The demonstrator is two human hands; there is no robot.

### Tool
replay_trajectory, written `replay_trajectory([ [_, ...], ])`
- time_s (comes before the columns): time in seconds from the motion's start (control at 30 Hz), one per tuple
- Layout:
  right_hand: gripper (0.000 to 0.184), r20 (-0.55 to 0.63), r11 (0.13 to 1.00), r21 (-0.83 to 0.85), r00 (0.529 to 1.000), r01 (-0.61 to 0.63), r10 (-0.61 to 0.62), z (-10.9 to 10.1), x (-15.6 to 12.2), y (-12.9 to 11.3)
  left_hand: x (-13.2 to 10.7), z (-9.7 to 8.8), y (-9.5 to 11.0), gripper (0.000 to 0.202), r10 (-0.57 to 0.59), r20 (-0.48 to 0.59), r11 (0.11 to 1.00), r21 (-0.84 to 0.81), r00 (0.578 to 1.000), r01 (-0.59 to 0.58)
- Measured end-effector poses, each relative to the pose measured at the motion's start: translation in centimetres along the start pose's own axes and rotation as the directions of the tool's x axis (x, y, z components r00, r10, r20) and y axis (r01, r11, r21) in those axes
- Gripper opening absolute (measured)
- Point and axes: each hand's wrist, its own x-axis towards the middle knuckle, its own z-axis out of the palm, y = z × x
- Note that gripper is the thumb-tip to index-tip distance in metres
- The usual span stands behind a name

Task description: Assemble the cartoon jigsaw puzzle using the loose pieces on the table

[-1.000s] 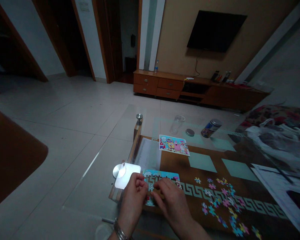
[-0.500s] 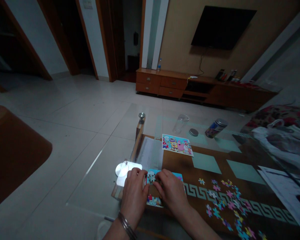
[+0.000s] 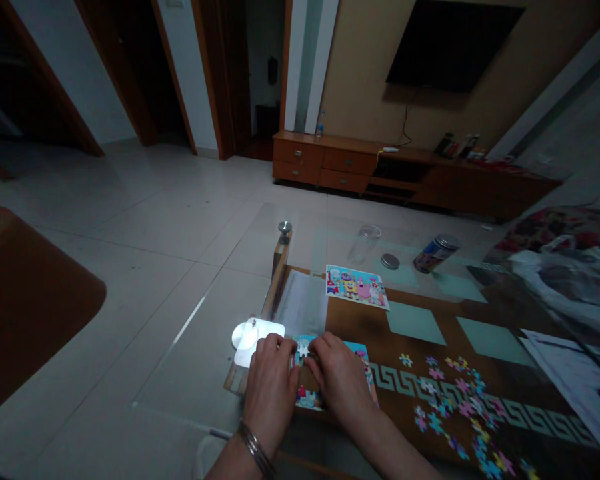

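A partly assembled jigsaw puzzle (image 3: pixel 309 399) lies on the glass table in front of me, with a brown gap inside its border. Over its upper left part my left hand (image 3: pixel 273 375) is closed, fingers curled down at the puzzle's left edge. My right hand (image 3: pixel 341 377) is closed too, thumb and fingers bent inward and covering much of the puzzle. Between the fingertips of both hands shows a pale puzzle piece (image 3: pixel 303 348), gripped from either side. Loose jigsaw pieces (image 3: pixel 465 407) are scattered to the right. Behind the puzzle lies a colourful cartoon picture card (image 3: pixel 357 287).
Beyond the card stand a clear glass jar (image 3: pixel 365 243), a metal lid (image 3: pixel 390 261) and a tilted printed can (image 3: pixel 436 253). A white square object (image 3: pixel 260 341) sits left of my hands. Papers (image 3: pixel 570 373) and a plastic bag (image 3: pixel 565 273) lie at the right.
The pale puzzle piece shows more plainly between my fingertips. Both hands stay over the puzzle with only slight finger movement, and the camera view has shifted a little.
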Motion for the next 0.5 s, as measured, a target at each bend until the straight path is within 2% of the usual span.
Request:
replay_trajectory([
  [0.5,0.007,0.027,1.000,0.018,0.999,-0.017,0.017,-0.18,0.13,0.17,0.04,-0.25,0.29,0.031,-0.005,0.038,1.000,0.020,0.999,0.004],
])
